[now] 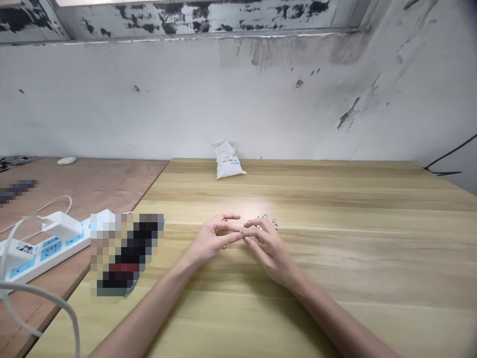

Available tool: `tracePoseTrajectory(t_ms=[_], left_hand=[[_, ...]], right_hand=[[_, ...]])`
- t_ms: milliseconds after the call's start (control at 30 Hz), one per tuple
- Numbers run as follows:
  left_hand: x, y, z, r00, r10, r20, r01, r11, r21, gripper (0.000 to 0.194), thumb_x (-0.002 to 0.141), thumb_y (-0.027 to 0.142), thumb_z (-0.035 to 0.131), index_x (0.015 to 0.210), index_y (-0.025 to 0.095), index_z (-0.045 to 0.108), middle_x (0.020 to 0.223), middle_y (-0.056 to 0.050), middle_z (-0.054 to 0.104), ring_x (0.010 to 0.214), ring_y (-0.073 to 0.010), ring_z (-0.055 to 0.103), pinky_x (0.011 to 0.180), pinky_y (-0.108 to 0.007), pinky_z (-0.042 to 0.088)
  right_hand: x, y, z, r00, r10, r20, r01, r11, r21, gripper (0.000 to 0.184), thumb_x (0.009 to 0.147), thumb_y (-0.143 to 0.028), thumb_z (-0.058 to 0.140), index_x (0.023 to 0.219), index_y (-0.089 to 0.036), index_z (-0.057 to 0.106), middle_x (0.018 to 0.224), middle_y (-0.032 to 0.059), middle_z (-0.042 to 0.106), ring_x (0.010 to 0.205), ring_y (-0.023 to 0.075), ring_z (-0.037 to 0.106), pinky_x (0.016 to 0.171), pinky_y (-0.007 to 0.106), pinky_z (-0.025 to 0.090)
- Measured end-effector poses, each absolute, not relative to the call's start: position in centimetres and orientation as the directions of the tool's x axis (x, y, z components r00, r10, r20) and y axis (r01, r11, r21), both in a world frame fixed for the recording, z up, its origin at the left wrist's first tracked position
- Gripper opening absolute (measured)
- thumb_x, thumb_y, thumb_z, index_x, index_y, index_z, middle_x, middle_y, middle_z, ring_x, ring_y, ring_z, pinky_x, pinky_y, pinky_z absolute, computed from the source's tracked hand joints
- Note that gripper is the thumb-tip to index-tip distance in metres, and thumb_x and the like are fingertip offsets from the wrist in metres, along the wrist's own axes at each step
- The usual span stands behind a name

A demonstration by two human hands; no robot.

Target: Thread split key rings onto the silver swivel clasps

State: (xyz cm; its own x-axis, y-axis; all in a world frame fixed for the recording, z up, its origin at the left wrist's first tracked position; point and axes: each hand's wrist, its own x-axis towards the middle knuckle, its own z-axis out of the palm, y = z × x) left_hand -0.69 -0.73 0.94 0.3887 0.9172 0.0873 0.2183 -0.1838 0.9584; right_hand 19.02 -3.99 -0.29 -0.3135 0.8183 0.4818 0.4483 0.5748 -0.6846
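My left hand (209, 239) and my right hand (269, 244) meet over the wooden table. Thumb and fingertips of both are pinched on one small metal piece (244, 234), too small to make out fully; it looks like a ring or clasp. Behind my right hand lie several small silvery metal rings or clasps (275, 224), partly covered by its fingers. A few more metal rings (224, 246) show beneath my left hand, mostly hidden by it.
A white plastic packet (228, 161) with a printed label stands at the back by the wall. To my left lies a blurred-out dark object (128, 256). Beyond it, a white power strip (52, 248) with plugs and white cables (55, 298) rests on the brown table (112, 184).
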Motion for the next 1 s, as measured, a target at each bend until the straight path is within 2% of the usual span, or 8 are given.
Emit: tracePoseTrajectory(t_ms=[133, 233, 333, 400, 500, 600, 733, 1000], left_hand=[[-1.0, -0.6, 1.4, 0.398, 0.900, 0.179, 0.303, -0.313, 0.900, 0.013, 0.086, 0.035, 0.067, 0.081, 0.027, 0.077, 0.125, -0.006, 0.064, 0.124, -0.0262, 0.055, 0.101, -0.043, 0.049], [-1.3, -0.7, 1.8, 0.438, 0.850, 0.293, 0.418, -0.481, 0.771, 0.014, 0.087, 0.032, 0.065, 0.080, 0.027, 0.076, 0.131, -0.005, 0.060, 0.129, -0.0259, 0.050, 0.107, -0.046, 0.043], [-1.2, -0.9, 2.0, 0.529, 0.714, 0.458, 0.546, -0.700, 0.461, 0.014, 0.089, 0.026, 0.063, 0.079, 0.026, 0.074, 0.135, -0.004, 0.058, 0.135, -0.0283, 0.043, 0.109, -0.050, 0.037], [-1.0, -1.1, 2.0, 0.585, 0.600, 0.546, 0.595, -0.775, 0.215, 0.017, 0.089, 0.019, 0.061, 0.077, 0.025, 0.072, 0.135, -0.004, 0.059, 0.136, -0.0284, 0.042, 0.111, -0.051, 0.033], [-0.9, -1.1, 2.0, 0.624, 0.506, 0.596, 0.617, -0.787, 0.022, 0.019, 0.088, 0.013, 0.059, 0.076, 0.024, 0.069, 0.136, -0.003, 0.059, 0.136, -0.0268, 0.044, 0.115, -0.049, 0.028], [-1.2, -0.9, 2.2, 0.618, 0.512, 0.597, 0.622, -0.783, 0.027, 0.017, 0.087, 0.016, 0.061, 0.077, 0.026, 0.070, 0.138, -0.001, 0.058, 0.136, -0.0276, 0.043, 0.116, -0.050, 0.027], [-1.7, -0.6, 2.5, 0.591, 0.573, 0.568, 0.619, -0.773, 0.136, 0.014, 0.087, 0.022, 0.063, 0.077, 0.026, 0.072, 0.140, -0.003, 0.055, 0.138, -0.0298, 0.039, 0.112, -0.052, 0.030], [-1.6, -0.7, 2.4, 0.488, 0.717, 0.497, 0.548, -0.695, 0.464, 0.010, 0.088, 0.025, 0.065, 0.082, 0.025, 0.072, 0.141, -0.005, 0.052, 0.140, -0.0286, 0.033, 0.110, -0.049, 0.035]], right_hand=[[19.2, -3.8, 0.0, -0.319, 0.822, 0.471, 0.423, 0.568, -0.706, 0.018, 0.098, -0.026, 0.046, 0.099, -0.026, 0.065, 0.110, 0.0082, 0.058, 0.106, 0.0239, 0.053, 0.093, 0.043, 0.043], [19.6, -3.6, 0.5, -0.364, 0.856, 0.368, 0.405, 0.501, -0.765, 0.020, 0.099, -0.028, 0.046, 0.089, -0.024, 0.062, 0.096, 0.0054, 0.059, 0.096, 0.0214, 0.055, 0.089, 0.040, 0.042], [19.9, -3.4, 0.9, -0.388, 0.887, 0.249, 0.434, 0.414, -0.800, 0.026, 0.099, -0.029, 0.047, 0.076, -0.022, 0.057, 0.082, 0.0018, 0.056, 0.085, 0.0189, 0.053, 0.082, 0.037, 0.042], [20.0, -3.3, 1.1, -0.387, 0.887, 0.251, 0.440, 0.417, -0.795, 0.026, 0.097, -0.029, 0.050, 0.073, -0.021, 0.055, 0.080, 0.0010, 0.055, 0.084, 0.0186, 0.052, 0.081, 0.036, 0.041], [19.7, -3.3, 1.3, -0.411, 0.868, 0.279, 0.411, 0.449, -0.793, 0.024, 0.095, -0.029, 0.052, 0.073, -0.021, 0.053, 0.080, 0.0004, 0.055, 0.085, 0.0181, 0.052, 0.081, 0.035, 0.041], [19.4, -3.4, 1.3, -0.455, 0.838, 0.302, 0.426, 0.503, -0.752, 0.021, 0.097, -0.026, 0.048, 0.077, -0.021, 0.052, 0.080, 0.0002, 0.055, 0.082, 0.0168, 0.053, 0.083, 0.036, 0.041], [19.7, -3.5, 1.3, -0.503, 0.800, 0.328, 0.500, 0.578, -0.645, 0.018, 0.098, -0.023, 0.045, 0.081, -0.021, 0.051, 0.081, 0.0001, 0.055, 0.078, 0.0161, 0.052, 0.089, 0.039, 0.040], [20.4, -3.6, 1.6, -0.487, 0.833, 0.262, 0.487, 0.508, -0.710, 0.021, 0.100, -0.029, 0.043, 0.083, -0.022, 0.053, 0.085, 0.0014, 0.059, 0.082, 0.0173, 0.054, 0.083, 0.036, 0.044]])
